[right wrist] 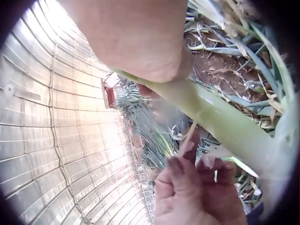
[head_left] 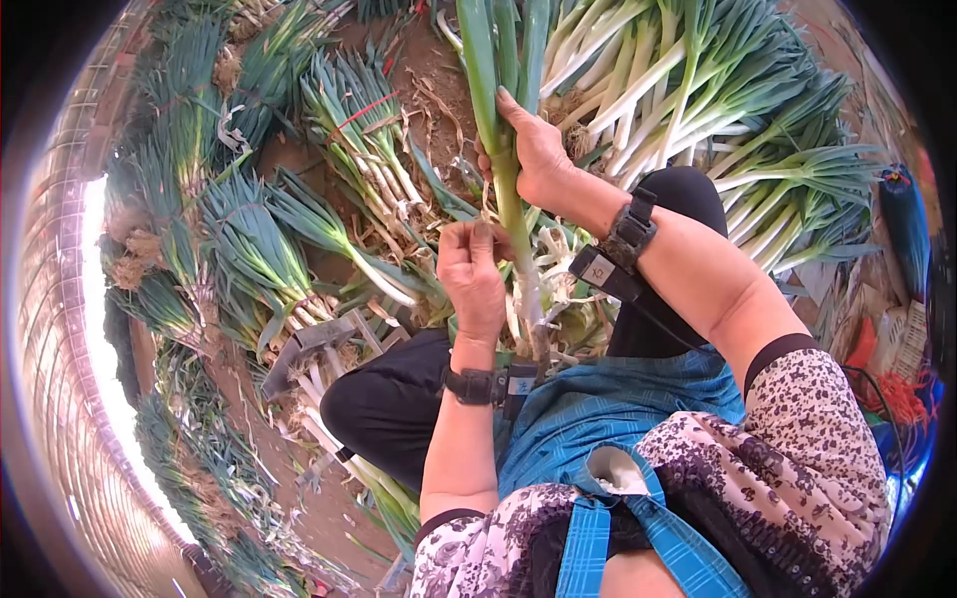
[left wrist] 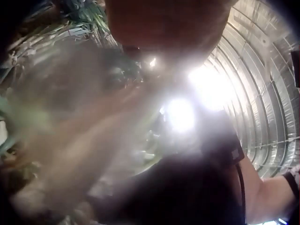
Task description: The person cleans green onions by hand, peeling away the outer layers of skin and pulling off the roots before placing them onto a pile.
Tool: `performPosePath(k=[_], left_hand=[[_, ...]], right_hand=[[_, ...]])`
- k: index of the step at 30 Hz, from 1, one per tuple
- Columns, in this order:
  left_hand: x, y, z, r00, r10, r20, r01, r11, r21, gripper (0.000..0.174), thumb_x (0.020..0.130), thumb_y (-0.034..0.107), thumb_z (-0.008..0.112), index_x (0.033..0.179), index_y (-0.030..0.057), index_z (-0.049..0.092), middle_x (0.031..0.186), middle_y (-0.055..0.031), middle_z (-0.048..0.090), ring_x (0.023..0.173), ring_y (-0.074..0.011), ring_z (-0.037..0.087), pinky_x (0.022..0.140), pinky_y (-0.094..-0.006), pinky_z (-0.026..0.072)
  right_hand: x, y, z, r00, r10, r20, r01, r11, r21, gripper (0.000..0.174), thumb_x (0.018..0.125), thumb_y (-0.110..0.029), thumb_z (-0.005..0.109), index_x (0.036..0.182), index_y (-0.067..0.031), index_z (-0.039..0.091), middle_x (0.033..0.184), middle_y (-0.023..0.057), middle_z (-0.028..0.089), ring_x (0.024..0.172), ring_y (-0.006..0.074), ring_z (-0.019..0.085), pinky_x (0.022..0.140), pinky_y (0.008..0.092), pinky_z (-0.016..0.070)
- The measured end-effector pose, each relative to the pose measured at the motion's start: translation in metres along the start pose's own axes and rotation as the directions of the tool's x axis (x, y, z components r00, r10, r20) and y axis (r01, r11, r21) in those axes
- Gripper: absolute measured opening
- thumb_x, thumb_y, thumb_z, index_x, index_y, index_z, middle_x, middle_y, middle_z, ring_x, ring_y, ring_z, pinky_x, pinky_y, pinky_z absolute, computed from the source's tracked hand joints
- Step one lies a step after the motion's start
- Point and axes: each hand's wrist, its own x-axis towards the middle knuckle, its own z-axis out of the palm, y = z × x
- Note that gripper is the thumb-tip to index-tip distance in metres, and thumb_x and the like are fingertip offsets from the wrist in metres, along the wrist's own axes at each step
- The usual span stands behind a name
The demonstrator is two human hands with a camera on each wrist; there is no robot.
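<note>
A large green onion (head_left: 510, 214) stands nearly upright in front of the person, its root end down by the apron and its leaves toward the top edge. The right hand (head_left: 543, 164) grips it around the upper stalk, the thumb lying along the leaves. Lower down, the left hand (head_left: 471, 279) is beside the stalk, pinching a thin strip of outer skin (right wrist: 189, 137) between thumb and fingers. In the right wrist view that strip runs from the pale green stalk to the left fingertips. The left wrist view is mostly blurred.
White-stemmed green onions (head_left: 688, 110) lie piled at the upper right. Bundles with soil and roots (head_left: 234, 234) spread over the left, one with a red tie (head_left: 364, 115). A metal frame (head_left: 314, 344) stands beside the left knee. Loose peelings (head_left: 563, 264) lie around the stalk.
</note>
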Motion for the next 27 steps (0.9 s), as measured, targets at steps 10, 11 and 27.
performPosePath(k=[10, 11, 27], left_hand=[[-0.022, -0.020, -0.012, 0.969, 0.042, 0.243, -0.142, 0.900, 0.412, 0.017, 0.090, 0.017, 0.060, 0.086, 0.0015, 0.054, 0.063, -0.0082, 0.054, 0.054, -0.0137, 0.049, 0.051, -0.0295, 0.0406], [-0.024, -0.025, -0.014, 0.972, 0.028, 0.235, -0.130, 0.892, 0.434, 0.018, 0.088, 0.015, 0.060, 0.079, 0.0000, 0.055, 0.059, -0.0123, 0.050, 0.053, -0.0164, 0.048, 0.052, -0.0315, 0.0400], [-0.051, -0.006, -0.009, 0.923, 0.188, 0.335, -0.374, 0.640, 0.672, 0.067, 0.079, 0.011, 0.069, 0.137, 0.0035, 0.036, 0.093, -0.0161, 0.062, 0.073, -0.0239, 0.061, 0.069, -0.0320, 0.0504]], right_hand=[[0.000, -0.012, 0.006, 0.996, -0.048, -0.081, 0.046, 0.999, -0.019, 0.040, 0.089, -0.046, 0.057, 0.089, -0.0062, 0.057, 0.066, 0.0110, 0.059, 0.052, 0.0212, 0.055, 0.047, 0.0341, 0.0418], [-0.001, -0.013, 0.007, 0.994, -0.061, -0.096, 0.058, 0.998, -0.028, 0.040, 0.089, -0.046, 0.057, 0.089, -0.0062, 0.056, 0.065, 0.0112, 0.058, 0.052, 0.0214, 0.055, 0.047, 0.0339, 0.0416], [0.004, -0.007, 0.003, 0.961, -0.158, -0.226, 0.137, 0.985, -0.103, 0.038, 0.085, -0.039, 0.065, 0.100, -0.0066, 0.053, 0.079, 0.0093, 0.061, 0.059, 0.0211, 0.058, 0.052, 0.0360, 0.0485]])
